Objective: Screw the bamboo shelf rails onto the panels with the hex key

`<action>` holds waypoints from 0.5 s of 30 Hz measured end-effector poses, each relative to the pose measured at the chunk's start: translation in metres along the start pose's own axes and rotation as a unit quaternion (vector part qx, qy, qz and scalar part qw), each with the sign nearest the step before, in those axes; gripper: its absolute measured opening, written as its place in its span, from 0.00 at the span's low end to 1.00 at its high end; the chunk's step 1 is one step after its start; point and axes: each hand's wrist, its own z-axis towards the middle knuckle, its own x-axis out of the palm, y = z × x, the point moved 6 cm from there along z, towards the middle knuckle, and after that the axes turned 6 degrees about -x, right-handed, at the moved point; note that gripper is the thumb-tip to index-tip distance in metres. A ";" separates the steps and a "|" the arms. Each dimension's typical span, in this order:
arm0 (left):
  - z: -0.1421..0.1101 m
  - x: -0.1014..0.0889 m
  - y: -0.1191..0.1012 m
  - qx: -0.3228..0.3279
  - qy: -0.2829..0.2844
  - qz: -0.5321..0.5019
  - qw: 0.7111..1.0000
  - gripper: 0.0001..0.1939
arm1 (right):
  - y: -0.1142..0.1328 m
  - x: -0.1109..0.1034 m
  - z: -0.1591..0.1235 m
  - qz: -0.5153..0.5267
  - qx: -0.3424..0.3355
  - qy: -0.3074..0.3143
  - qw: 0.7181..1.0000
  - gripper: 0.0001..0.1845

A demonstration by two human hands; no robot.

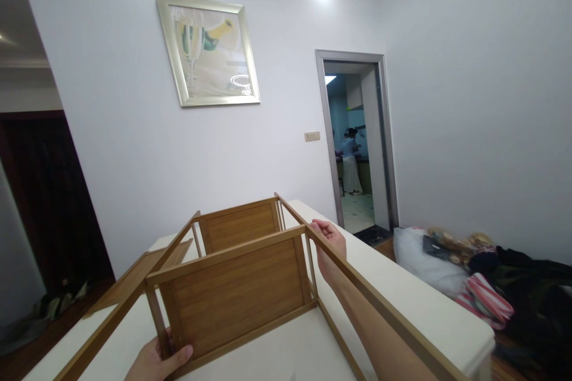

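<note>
A brown wooden shelf frame [232,244] lies on its side on a white table, with long rails and two panels set across it. My left hand [158,357] is closed around the lower left corner of the nearer panel [236,286], its thumb on the panel's face and its fingers partly hidden behind the post. Outside the right-hand rail [357,277], my right hand [328,241] has its fingers curled together beside the joint where the near crosspiece meets the rail. Whatever its fingertips pinch there is hidden or too small to name.
Another wooden panel [134,274] lies on the left of the white table [402,292]. Clothes and bags [473,274] are heaped to the right. A person [351,161] stands in a room beyond the doorway [386,149]. A framed picture [252,71] hangs on the wall.
</note>
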 end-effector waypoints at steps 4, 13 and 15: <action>0.002 -0.003 0.000 -0.020 -0.017 0.006 1.000 0.22 | 0.004 -0.002 -0.005 -0.028 -0.014 0.002 0.999 0.17; 0.000 -0.002 -0.001 -0.013 -0.022 0.033 0.999 0.21 | 0.014 -0.004 -0.006 -0.092 -0.047 0.020 0.994 0.15; 0.002 -0.004 0.001 -0.029 -0.017 0.040 0.999 0.23 | 0.016 -0.003 -0.006 -0.107 -0.056 0.021 0.992 0.14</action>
